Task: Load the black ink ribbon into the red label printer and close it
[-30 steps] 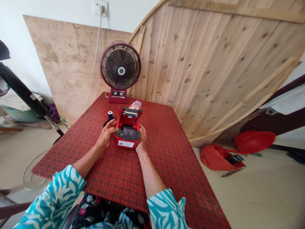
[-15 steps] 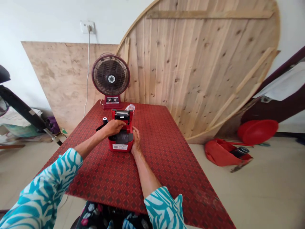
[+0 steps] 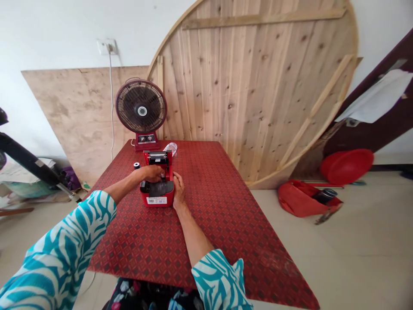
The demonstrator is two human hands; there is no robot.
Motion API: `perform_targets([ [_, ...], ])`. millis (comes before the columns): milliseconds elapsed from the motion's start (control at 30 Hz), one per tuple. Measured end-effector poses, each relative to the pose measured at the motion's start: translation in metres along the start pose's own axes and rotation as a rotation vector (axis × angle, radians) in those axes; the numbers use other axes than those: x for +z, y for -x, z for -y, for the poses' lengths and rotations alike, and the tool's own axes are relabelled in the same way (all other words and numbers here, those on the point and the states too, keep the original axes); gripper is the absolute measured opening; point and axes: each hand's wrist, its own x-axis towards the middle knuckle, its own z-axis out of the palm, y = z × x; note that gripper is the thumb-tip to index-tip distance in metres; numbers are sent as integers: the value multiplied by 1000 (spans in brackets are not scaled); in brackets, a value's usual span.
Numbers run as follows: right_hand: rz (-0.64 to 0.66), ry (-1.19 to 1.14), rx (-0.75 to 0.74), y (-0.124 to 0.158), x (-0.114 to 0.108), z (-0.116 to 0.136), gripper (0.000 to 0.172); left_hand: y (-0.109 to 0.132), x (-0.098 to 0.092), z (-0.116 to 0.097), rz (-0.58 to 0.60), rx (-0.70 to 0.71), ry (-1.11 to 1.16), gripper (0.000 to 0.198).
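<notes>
A small red receipt printer (image 3: 157, 194) with its lid raised sits on the red patterned table (image 3: 206, 206). My left hand (image 3: 152, 173) reaches over its open top, fingers curled down into the paper bay; what they touch is hidden. My right hand (image 3: 178, 190) rests flat against the printer's right side, steadying it. A small black-and-white roll (image 3: 137, 165) stands on the table just left of the printer. A clear plastic bottle (image 3: 170, 148) lies behind it.
A dark red desk fan (image 3: 141, 113) stands at the table's far edge, its cord running up to a wall socket (image 3: 106, 46). A big round wooden board (image 3: 258, 86) leans against the wall. A red bag (image 3: 301, 200) and a red basin (image 3: 346, 165) lie on the floor right.
My left hand moved from the printer's left side up over its open top. My head rose and drew back, so the printer looks smaller and farther.
</notes>
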Motion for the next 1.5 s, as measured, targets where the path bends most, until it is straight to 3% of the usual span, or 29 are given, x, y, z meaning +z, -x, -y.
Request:
perform_targets([
  [133, 17, -10, 4, -1, -2, -3, 39, 8, 2, -5, -45, -51, -128, 26],
  [267, 21, -2, -18, -3, -4, -7, 42, 13, 3, -8, -154, 20, -237, 35],
  [400, 25, 18, -23, -3, -5, -6, 42, 24, -2, -10, -211, 125, -182, 36],
  [500, 26, 18, -15, 0, -4, -2, 42, 46, -8, -4, -345, 165, -40, 32],
  [633, 26, -7, 15, 3, -4, 3, 43, 85, -17, 29, -582, -15, 285, 30],
  [800, 24, -31, 42, 5, -5, 7, 48, 121, -9, 100, -765, -222, 719, 51],
  [933, 19, -43, 53, 7, -3, 11, 48, 122, 19, 139, -743, -359, 858, 58],
  [1133, -2, -39, 65, 8, -2, 14, 48, 99, 57, 154, -643, -417, 741, 49],
  [1233, 0, -40, 58, 8, -2, 14, 46, 97, 53, 156, -588, -415, 661, 50],
  [1367, 0, -49, 55, 9, -1, 15, 45, 93, 32, 154, -517, -383, 649, 50],
  [1500, 8, -50, 55, 7, -2, 13, 45, 68, 15, 147, -514, -354, 528, 44],
])
